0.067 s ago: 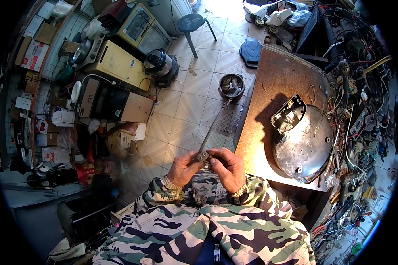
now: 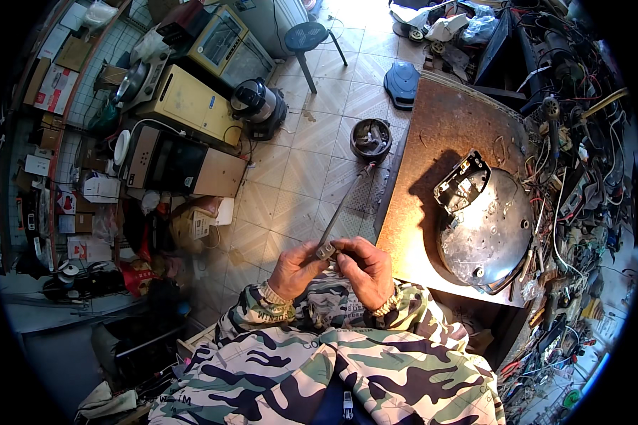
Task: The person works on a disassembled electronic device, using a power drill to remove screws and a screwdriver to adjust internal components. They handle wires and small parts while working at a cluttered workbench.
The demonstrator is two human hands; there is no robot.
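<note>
In front of my body, my left hand point(image 2: 295, 271) and my right hand point(image 2: 366, 269) are both closed around one small grey block point(image 2: 325, 251) with openings in its face. It looks like the connector of a grey cord point(image 2: 342, 214). This cord stretches away from my fingers, and reddish wire ends show at its far tip. My left thumb and fingers grip the block's left side. On its right side, my right thumb and forefinger pinch it. The fingers hide part of the block.
To the right, a rusty-topped bench point(image 2: 432, 134) carries a round dark metal base point(image 2: 485, 234) and a black frame-like part point(image 2: 463, 183). A bucket of scraps point(image 2: 371, 139) stands on the tiled floor. Tangled wires point(image 2: 574, 212) crowd the far right. A pressure cooker point(image 2: 255, 106) and stool point(image 2: 306, 37) stand ahead.
The cord's far end has swung slightly to the right. Both hands keep their grip and place.
</note>
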